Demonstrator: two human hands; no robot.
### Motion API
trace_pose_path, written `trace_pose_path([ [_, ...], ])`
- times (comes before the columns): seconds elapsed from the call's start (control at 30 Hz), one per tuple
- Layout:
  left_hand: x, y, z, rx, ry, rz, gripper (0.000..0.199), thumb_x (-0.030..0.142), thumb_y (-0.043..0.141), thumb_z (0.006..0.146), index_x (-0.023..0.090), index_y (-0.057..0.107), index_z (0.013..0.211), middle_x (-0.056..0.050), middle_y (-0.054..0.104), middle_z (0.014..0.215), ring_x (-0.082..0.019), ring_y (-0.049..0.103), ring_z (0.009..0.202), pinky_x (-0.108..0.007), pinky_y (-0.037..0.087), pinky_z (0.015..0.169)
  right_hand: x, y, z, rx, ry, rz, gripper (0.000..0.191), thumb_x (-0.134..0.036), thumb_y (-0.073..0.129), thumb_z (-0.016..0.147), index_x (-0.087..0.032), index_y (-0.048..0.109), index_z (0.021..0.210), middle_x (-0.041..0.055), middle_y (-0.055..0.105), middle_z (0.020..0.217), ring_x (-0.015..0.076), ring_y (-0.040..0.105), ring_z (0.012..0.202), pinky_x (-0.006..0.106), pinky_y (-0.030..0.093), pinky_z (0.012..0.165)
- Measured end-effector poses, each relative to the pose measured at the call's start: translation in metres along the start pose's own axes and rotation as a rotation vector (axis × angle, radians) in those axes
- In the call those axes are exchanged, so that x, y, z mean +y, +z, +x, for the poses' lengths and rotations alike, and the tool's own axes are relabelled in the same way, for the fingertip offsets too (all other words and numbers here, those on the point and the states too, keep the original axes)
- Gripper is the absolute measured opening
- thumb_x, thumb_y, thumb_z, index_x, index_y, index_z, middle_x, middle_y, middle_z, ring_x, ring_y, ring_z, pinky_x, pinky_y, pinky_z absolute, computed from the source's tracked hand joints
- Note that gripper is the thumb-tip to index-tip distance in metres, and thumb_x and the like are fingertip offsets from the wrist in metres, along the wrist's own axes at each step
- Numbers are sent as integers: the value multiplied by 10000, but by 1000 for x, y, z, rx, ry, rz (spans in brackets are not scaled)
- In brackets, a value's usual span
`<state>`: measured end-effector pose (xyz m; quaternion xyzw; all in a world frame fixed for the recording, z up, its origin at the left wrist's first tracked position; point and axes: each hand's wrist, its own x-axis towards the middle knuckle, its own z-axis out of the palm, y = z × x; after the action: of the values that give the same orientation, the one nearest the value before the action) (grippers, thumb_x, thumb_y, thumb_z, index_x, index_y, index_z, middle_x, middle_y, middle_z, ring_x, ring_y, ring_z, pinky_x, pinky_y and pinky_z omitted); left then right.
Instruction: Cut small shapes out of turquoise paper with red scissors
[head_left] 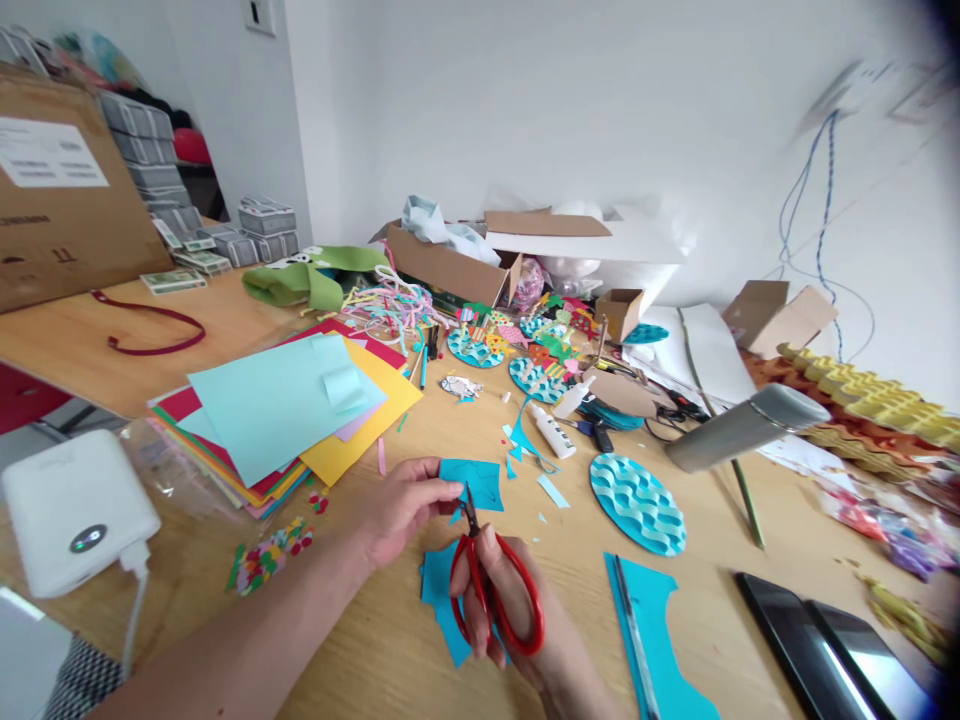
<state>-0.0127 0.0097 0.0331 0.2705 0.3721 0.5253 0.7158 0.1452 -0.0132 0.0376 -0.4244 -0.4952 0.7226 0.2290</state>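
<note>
My left hand [405, 510] pinches the left edge of a small blue paper piece [480, 482], which has faint drawn lines on it. Red-handled scissors [529, 610] are in my right hand [510, 590], with fingers through the loops. Their dark blades meet the lower left part of the paper, close to my left fingertips. Beneath the scissors, a larger blue paper scrap [442, 590] lies on the table, partly covered by my right hand. To the right, a pen [634, 635] rests on another cut blue sheet [671, 640].
Coloured paper sheets [262, 400] are stacked at left, near a white power bank [79, 510] with a cable. A wave-patterned oval [637, 505], a glue bottle [553, 432] and a grey flask [742, 430] stand or lie at right. Two dark phones [795, 640] lie near the right edge.
</note>
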Motion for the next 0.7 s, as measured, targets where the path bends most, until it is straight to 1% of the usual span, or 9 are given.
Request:
trace_pose_path([
  [0.13,-1,-1,0,-1,7,13,220,304,784,622,142,709,751,-25,677,702,-143,581,695,-269,422,714,0,-1,0,-4,-7,-28,701,-785,383,787,-127,580,642,-15,490,323,53,322,228,158,227,250],
  [0.27,-3,-2,1,-9,43,76,235,341,765,669,144,706,784,-32,687,734,-145,590,713,-274,429,733,-1,0,0,6,-9,-49,698,-784,378,790,-130,577,648,-23,488,328,43,305,222,154,219,253],
  [0.47,-4,-2,2,43,105,156,273,379,758,681,144,661,779,-25,672,747,-152,601,721,-286,451,728,-2,-1,0,12,-18,-69,686,-783,382,789,-136,564,652,-29,481,322,40,289,222,153,202,253],
  [0.7,0,3,0,90,170,239,318,434,735,679,150,607,745,-20,661,719,-165,608,703,-316,484,732,-2,0,-1,19,-33,-105,673,-768,396,799,-135,572,652,-33,472,321,38,293,231,143,212,261],
])
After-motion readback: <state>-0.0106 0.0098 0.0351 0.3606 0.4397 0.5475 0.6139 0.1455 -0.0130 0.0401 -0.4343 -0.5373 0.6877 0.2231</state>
